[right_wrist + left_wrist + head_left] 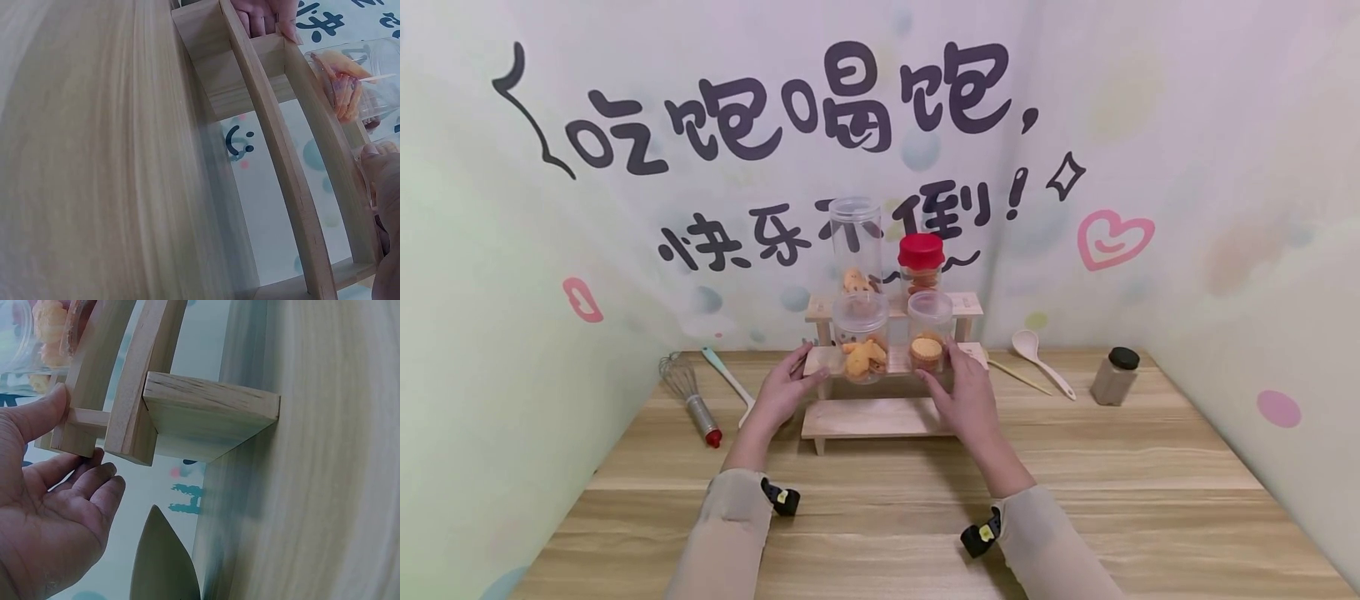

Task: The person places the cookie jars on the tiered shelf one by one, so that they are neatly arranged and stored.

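Observation:
A three-tier wooden rack stands on the table near the wall. My left hand holds the left end of its middle tier; in the left wrist view the thumb lies on top and the fingers are at the board's end. A clear jar of round biscuits stands on the right part of that tier. My right hand grips this jar low down, thumb in front and fingers at its right side. Beside it stands a clear jar of shaped cookies.
On the top tier stand a tall clear jar and a red-lidded jar. A whisk and a blue-handled utensil lie left of the rack. To the right are a white spoon, a thin stick and a black-lidded jar.

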Demonstrator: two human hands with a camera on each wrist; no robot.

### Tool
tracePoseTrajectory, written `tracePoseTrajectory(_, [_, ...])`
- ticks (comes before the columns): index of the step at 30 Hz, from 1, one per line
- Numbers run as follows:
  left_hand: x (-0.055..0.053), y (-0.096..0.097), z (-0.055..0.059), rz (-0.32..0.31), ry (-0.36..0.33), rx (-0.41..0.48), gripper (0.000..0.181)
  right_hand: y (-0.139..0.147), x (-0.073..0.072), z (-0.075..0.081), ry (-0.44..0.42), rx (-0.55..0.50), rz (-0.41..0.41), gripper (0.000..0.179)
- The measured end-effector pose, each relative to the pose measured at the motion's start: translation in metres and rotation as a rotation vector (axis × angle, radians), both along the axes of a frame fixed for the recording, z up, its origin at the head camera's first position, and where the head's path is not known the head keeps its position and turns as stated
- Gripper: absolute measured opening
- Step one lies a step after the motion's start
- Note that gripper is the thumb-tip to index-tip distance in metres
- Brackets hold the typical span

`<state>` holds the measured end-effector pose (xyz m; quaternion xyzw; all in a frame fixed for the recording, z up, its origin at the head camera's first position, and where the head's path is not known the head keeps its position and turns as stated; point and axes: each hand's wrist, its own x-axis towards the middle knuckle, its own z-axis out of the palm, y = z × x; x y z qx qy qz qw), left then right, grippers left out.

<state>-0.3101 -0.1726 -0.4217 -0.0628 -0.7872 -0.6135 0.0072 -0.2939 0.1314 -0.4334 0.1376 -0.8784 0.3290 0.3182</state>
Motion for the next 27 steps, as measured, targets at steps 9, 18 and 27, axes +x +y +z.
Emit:
tracePoseTrajectory(9, [0.0, -0.001, -0.001, 0.004, 0.013, -0.018, 0.078, 0.0, -0.002, 0.001, -0.002, -0.02, 0.025, 0.076])
tracePoseTrajectory(18, [0.004, -0.005, 0.004, 0.027, 0.077, -0.215, 0.076, 0.008, -0.007, 0.007, -0.013, 0.009, 0.12, 0.072])
tracePoseTrajectory(27, [0.021, -0.011, 0.035, 0.196, 0.335, -0.535, 0.06, 0.027, 0.002, 0.023, -0.105, 0.087, 0.107, 0.081])
